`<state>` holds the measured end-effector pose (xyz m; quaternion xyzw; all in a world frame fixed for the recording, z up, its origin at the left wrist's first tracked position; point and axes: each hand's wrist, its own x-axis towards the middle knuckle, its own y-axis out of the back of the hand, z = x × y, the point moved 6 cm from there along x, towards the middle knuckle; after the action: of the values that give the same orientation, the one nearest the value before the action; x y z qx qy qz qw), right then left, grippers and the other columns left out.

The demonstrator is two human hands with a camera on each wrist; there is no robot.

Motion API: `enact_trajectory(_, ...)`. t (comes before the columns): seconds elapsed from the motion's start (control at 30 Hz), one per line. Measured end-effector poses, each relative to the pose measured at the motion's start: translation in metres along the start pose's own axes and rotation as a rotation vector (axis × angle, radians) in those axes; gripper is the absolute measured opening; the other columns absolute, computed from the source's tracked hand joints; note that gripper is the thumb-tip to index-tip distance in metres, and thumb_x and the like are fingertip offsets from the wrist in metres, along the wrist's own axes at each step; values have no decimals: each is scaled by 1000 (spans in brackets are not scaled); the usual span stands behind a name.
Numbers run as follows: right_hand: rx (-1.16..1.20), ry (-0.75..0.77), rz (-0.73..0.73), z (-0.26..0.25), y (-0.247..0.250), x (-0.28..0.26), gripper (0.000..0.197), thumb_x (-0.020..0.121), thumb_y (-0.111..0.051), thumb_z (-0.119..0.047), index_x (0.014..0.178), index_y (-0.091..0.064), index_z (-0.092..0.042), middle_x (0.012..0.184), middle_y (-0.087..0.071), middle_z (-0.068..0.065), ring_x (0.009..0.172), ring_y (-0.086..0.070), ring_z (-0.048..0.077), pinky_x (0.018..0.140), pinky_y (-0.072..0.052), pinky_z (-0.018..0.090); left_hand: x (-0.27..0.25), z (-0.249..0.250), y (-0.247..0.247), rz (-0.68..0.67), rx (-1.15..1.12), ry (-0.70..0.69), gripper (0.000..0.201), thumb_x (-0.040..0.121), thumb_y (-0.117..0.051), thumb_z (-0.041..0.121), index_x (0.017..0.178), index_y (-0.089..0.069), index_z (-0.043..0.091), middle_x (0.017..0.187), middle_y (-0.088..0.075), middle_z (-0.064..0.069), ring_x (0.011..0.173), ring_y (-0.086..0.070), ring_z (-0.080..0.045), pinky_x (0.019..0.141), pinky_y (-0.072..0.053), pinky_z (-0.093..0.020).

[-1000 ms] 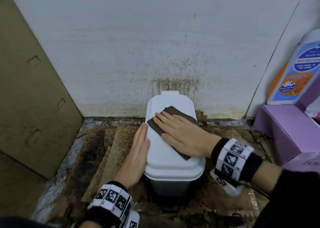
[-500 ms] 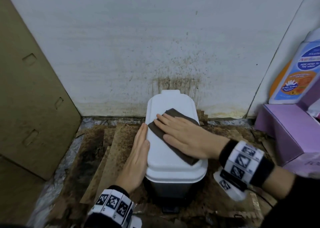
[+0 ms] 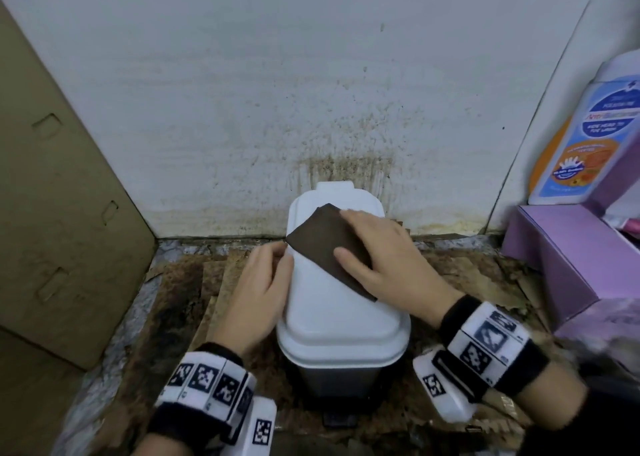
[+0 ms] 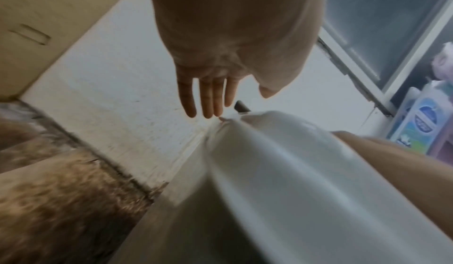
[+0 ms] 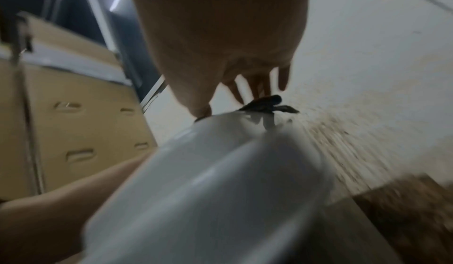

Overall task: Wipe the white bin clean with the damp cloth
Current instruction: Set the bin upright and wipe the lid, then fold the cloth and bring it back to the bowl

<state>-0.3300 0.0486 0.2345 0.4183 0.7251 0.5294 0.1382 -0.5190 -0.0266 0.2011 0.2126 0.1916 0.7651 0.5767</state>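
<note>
A small white bin (image 3: 341, 320) with a closed lid stands on the floor against the stained wall. A dark brown cloth (image 3: 323, 244) lies flat across the far part of the lid. My right hand (image 3: 377, 251) presses on the cloth with straight fingers, thumb on its near edge. My left hand (image 3: 263, 282) rests flat against the lid's left side, fingers straight. The left wrist view shows those straight fingers (image 4: 208, 101) beside the white lid (image 4: 282, 171). The right wrist view shows the cloth (image 5: 267, 104) under my fingertips at the lid's (image 5: 220, 171) far end.
A cardboard box (image 3: 59, 220) leans at the left. Purple boxes (image 3: 571, 258) and a wash bottle (image 3: 588, 143) stand at the right. Stained cardboard sheets (image 3: 194, 292) cover the floor around the bin. The wall (image 3: 346, 136) behind is spattered brown.
My right hand has slid the cloth toward the far end of the lid. My left hand stays against the lid's left side, now slightly further forward.
</note>
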Motion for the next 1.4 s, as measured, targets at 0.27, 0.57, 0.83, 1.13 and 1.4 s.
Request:
enact_trajectory(0.27,362,-652,150,40,-10,-59,93,78,-55,-85,143,-52,-18,127,-57,3,126,-50,25,104,-47,44,47,18,-5,118,250,31,32,100,-58,40,114,-60,12,104,-61,-3,98,-58,-22,77,-45,-34)
enact_trajectory(0.57,593,-516,233,45,-4,-52,27,92,-75,-45,108,-78,-23,90,-77,-14,85,-70,-2,69,-51,13,32,28,-3,229,171,95,20,90,-72,29,82,-62,14,73,-64,-1,73,-60,-15,57,-36,-26)
enact_trajectory(0.83,930,-617,201,57,-7,-55,22,94,-78,-25,113,-73,-15,98,-82,2,93,-79,18,91,-63,45,10,35,-5,8,239,201,38,87,-66,29,60,-44,13,55,-43,-4,51,-41,-16,54,-34,-30)
enact_trajectory(1.13,723,-530,101,58,-7,-51,34,94,-70,-50,102,-77,-17,93,-81,3,92,-78,18,88,-63,49,15,35,-10,144,310,175,38,96,-62,46,83,-61,10,79,-63,-3,81,-59,-20,56,-35,-30)
enact_trajectory(1.4,568,-411,120,57,33,-64,60,85,-55,-70,108,-69,-16,102,-77,4,94,-74,22,85,-61,54,14,58,-25,98,42,50,20,99,-62,33,96,-57,13,91,-65,-4,85,-61,-21,63,-41,-28)
